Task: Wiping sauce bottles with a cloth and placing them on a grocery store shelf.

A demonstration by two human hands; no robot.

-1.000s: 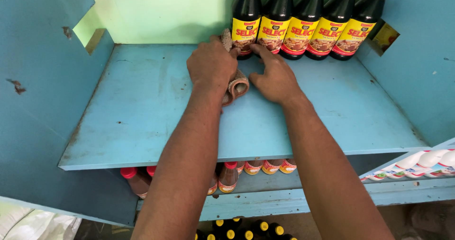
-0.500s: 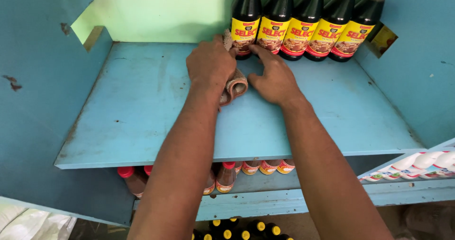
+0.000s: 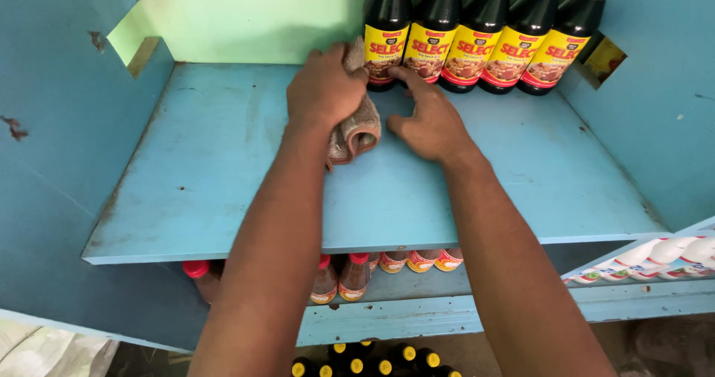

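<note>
Cloth bunched under the left hand on a blue shelf

Left hand [image 3: 325, 87] has its fingers curled shut over a brownish cloth [image 3: 357, 133], which lies rolled on the shelf [image 3: 208, 168] just under and beside the palm, its top end poking past the fingertips toward the bottles [image 3: 477, 38]. Right hand [image 3: 428, 120] rests open and flat, fingers spread, thumb just beside the roll, holding nothing. The cloth looks soft, light and limp, likely to unroll; gripping the thick rolled middle seems surest.
</note>
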